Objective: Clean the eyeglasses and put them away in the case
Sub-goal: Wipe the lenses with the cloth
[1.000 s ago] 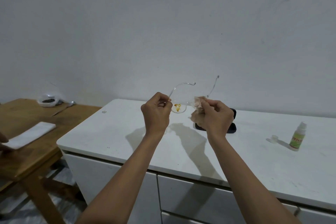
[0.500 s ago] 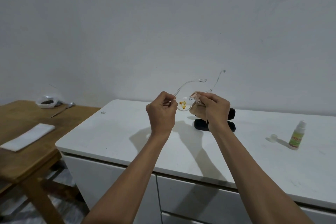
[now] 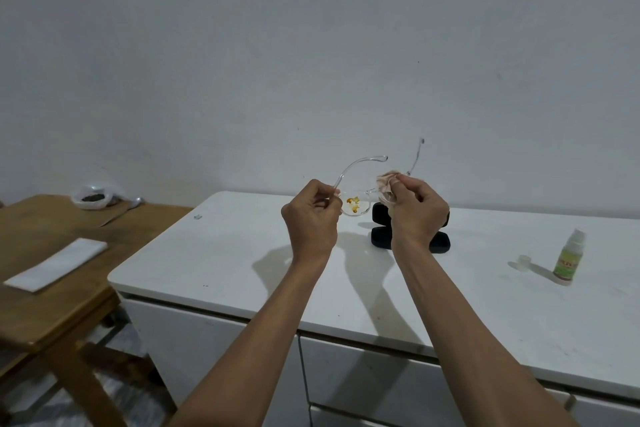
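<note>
Above the near part of the white cabinet top [image 3: 242, 263] we are holding both forearms out, and at their ends our left hand [image 3: 310, 222] is pinching the clear eyeglasses [image 3: 353, 208] at the left hinge, fingers curled round the frame. Our right hand [image 3: 417, 210] is gripping a pinkish cloth [image 3: 387, 181] bunched over the right lens, thumb and fingers pressing it there. The eyeglasses are hanging in the air between our hands, temples open and pointing up and away from us. Just behind our right hand the black case [image 3: 381, 237] is lying open on the cabinet top, partly hidden. Off to the right a small spray bottle [image 3: 569, 258] is standing upright with its clear cap [image 3: 523, 262] just beside it. Farther left, a wooden table [image 3: 41, 315] is carrying a folded white cloth [image 3: 57, 263] and, at its far edge, a plastic bag [image 3: 93, 197]
</note>
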`<state>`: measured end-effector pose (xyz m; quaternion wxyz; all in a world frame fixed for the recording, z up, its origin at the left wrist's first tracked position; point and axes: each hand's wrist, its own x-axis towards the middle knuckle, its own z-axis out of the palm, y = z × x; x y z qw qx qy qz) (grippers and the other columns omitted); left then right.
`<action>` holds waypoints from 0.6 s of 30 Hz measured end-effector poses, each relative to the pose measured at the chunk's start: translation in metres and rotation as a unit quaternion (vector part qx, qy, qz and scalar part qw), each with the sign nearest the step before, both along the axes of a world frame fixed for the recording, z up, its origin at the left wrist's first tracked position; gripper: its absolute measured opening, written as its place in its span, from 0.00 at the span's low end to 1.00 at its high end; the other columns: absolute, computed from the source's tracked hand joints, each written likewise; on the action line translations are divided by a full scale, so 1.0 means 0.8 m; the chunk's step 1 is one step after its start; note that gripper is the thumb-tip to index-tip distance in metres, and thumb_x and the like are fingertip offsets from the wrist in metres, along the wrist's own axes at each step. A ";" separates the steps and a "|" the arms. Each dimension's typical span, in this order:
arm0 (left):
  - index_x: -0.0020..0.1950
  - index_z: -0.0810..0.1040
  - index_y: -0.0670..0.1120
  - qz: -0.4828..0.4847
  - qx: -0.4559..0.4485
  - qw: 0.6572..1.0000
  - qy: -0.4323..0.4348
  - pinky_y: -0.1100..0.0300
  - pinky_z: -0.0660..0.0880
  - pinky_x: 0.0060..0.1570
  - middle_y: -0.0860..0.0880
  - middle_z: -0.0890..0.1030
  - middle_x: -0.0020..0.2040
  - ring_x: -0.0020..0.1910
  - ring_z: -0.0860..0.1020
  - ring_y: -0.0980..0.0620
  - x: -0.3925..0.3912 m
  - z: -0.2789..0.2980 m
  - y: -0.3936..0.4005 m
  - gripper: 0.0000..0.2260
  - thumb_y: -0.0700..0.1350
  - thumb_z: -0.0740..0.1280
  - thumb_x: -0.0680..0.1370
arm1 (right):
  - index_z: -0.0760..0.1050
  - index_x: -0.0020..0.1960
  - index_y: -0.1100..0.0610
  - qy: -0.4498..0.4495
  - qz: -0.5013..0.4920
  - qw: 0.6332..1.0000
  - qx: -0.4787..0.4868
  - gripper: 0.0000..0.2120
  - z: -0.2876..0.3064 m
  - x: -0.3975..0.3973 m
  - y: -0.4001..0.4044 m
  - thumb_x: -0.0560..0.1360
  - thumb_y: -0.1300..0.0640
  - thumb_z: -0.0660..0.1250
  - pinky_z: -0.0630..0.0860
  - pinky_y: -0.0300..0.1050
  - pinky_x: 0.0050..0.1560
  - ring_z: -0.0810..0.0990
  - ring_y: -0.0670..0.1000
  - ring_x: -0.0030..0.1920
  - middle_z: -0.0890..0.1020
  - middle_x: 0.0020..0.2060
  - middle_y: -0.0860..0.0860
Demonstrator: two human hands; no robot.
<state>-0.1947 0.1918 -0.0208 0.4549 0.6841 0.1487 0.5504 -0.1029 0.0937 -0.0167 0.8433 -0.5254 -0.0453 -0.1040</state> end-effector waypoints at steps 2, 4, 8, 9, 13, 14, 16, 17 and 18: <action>0.40 0.82 0.39 0.004 -0.002 1.000 -0.002 0.51 0.80 0.36 0.45 0.84 0.33 0.31 0.83 0.49 0.000 -0.001 0.000 0.06 0.29 0.70 0.72 | 0.85 0.40 0.53 0.004 0.005 1.000 -0.005 0.08 -0.001 0.003 0.002 0.73 0.65 0.75 0.82 0.44 0.49 0.86 0.49 0.42 0.88 0.39 0.51; 0.40 0.82 0.39 0.010 -0.003 1.000 -0.005 0.49 0.80 0.36 0.44 0.84 0.33 0.31 0.83 0.45 0.001 -0.001 0.002 0.06 0.29 0.69 0.72 | 0.86 0.40 0.52 0.005 0.021 1.000 -0.010 0.08 -0.002 0.006 0.003 0.72 0.64 0.75 0.84 0.50 0.49 0.87 0.51 0.42 0.88 0.38 0.51; 0.41 0.83 0.40 0.028 0.012 1.000 -0.002 0.48 0.81 0.36 0.46 0.84 0.34 0.33 0.83 0.45 0.005 -0.002 0.008 0.05 0.31 0.70 0.73 | 0.88 0.43 0.57 -0.005 0.104 0.993 -0.055 0.04 -0.011 0.008 0.003 0.73 0.64 0.75 0.84 0.54 0.58 0.88 0.54 0.50 0.90 0.43 0.50; 0.41 0.83 0.40 0.029 0.014 0.999 0.002 0.49 0.81 0.37 0.46 0.84 0.34 0.33 0.84 0.46 0.005 -0.003 0.011 0.05 0.31 0.70 0.73 | 0.88 0.44 0.59 -0.011 0.128 0.989 -0.070 0.03 -0.013 0.008 -0.001 0.73 0.64 0.75 0.83 0.54 0.60 0.88 0.54 0.52 0.90 0.44 0.50; 0.40 0.82 0.38 0.030 0.006 0.999 0.019 0.56 0.80 0.37 0.47 0.84 0.34 0.32 0.84 0.52 -0.001 -0.006 0.030 0.05 0.31 0.72 0.74 | 0.87 0.46 0.64 -0.049 0.230 0.962 -0.137 0.06 -0.015 0.010 -0.019 0.75 0.68 0.71 0.81 0.50 0.60 0.88 0.52 0.52 0.90 0.48 0.53; 0.40 0.81 0.38 0.029 0.003 0.999 0.023 0.59 0.79 0.36 0.46 0.84 0.33 0.31 0.83 0.54 -0.002 -0.007 0.035 0.05 0.31 0.72 0.74 | 0.86 0.47 0.66 -0.048 0.260 0.955 -0.134 0.06 -0.014 0.010 -0.023 0.75 0.70 0.71 0.81 0.50 0.59 0.87 0.54 0.51 0.89 0.49 0.55; 0.39 0.81 0.38 0.027 0.003 0.999 0.033 0.64 0.78 0.35 0.44 0.84 0.32 0.29 0.82 0.57 -0.005 -0.008 0.041 0.05 0.31 0.72 0.74 | 0.86 0.48 0.68 -0.033 0.300 0.946 -0.120 0.05 -0.016 0.009 -0.027 0.75 0.71 0.71 0.80 0.52 0.57 0.87 0.56 0.47 0.89 0.49 0.59; 0.39 0.81 0.38 0.025 0.003 0.999 0.039 0.66 0.77 0.35 0.44 0.84 0.32 0.28 0.82 0.58 -0.006 -0.008 0.042 0.06 0.31 0.72 0.74 | 0.86 0.48 0.66 -0.028 0.297 0.947 -0.122 0.05 -0.017 0.008 -0.027 0.74 0.71 0.72 0.81 0.53 0.57 0.87 0.56 0.46 0.89 0.48 0.59; 0.39 0.81 0.39 0.023 0.004 0.999 0.043 0.67 0.77 0.35 0.44 0.84 0.32 0.28 0.82 0.58 -0.007 -0.007 0.042 0.06 0.31 0.71 0.74 | 0.88 0.47 0.63 -0.025 0.270 0.954 -0.131 0.05 -0.019 0.007 -0.026 0.74 0.69 0.73 0.82 0.53 0.58 0.87 0.55 0.46 0.89 0.46 0.57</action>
